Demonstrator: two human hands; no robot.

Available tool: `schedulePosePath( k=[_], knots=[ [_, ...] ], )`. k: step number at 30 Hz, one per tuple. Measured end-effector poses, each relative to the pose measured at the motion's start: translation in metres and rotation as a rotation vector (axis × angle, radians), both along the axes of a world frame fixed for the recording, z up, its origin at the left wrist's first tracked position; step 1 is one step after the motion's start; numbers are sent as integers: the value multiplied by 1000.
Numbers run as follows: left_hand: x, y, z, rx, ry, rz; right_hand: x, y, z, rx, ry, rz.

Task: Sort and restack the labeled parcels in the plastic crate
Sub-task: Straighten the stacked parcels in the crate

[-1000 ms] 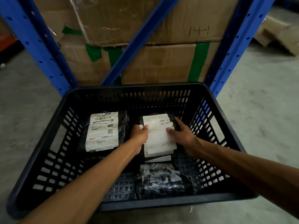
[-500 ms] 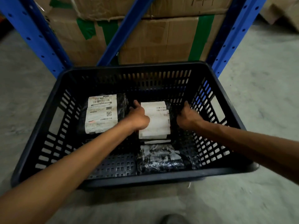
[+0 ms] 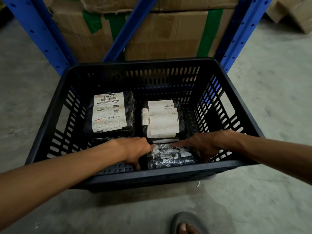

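A black plastic crate [image 3: 55, 105] stands on the floor with black-wrapped parcels inside. One parcel with a big white label [image 3: 109, 112] lies at the back left. A stack of labelled parcels [image 3: 162, 119] sits at the back right. In front of that stack lies a black glossy parcel [image 3: 168, 157] near the crate's front wall. My left hand [image 3: 135, 152] grips its left edge and my right hand [image 3: 200, 146] holds its right edge, fingers curled around it.
Blue rack uprights [image 3: 43, 36] and taped cardboard boxes [image 3: 168, 34] rise right behind the crate. Bare concrete floor lies on both sides. A sandalled foot [image 3: 187, 225] shows at the bottom edge.
Both hands left the back-right stack and came toward me, taking hold of the front parcel at its two sides. The view has tilted down.
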State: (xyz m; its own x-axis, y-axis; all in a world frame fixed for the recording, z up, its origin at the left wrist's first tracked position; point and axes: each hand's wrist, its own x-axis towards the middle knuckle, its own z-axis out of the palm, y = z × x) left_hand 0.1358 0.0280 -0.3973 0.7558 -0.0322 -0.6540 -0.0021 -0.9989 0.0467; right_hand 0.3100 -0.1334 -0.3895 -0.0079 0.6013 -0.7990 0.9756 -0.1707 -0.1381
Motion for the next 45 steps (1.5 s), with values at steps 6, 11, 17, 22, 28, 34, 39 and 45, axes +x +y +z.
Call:
schedulePosePath(
  k=[6,11,17,22,28,34,39,45],
  knots=[
    [3,-2,-1,-8,-189,-198,14,-3,-3,90,196,-90],
    [-11,20,16,-320,-176,46,40,-10,28,171,616,-483],
    [-25,38,47,-820,-413,466,69,-8,102,404,772,-670],
    [-8,32,64,-1232,-727,1082,55,16,110,735,903,-1170],
    [33,29,61,-1211,-724,1624,23,57,97,862,775,-1694],
    [60,15,61,-1140,-713,1745,22,57,78,926,856,-1535],
    [71,9,46,-995,-845,1671,24,53,58,1053,781,-1358],
    [75,3,18,-921,-846,1669,21,48,20,1027,741,-1312]
  ],
)
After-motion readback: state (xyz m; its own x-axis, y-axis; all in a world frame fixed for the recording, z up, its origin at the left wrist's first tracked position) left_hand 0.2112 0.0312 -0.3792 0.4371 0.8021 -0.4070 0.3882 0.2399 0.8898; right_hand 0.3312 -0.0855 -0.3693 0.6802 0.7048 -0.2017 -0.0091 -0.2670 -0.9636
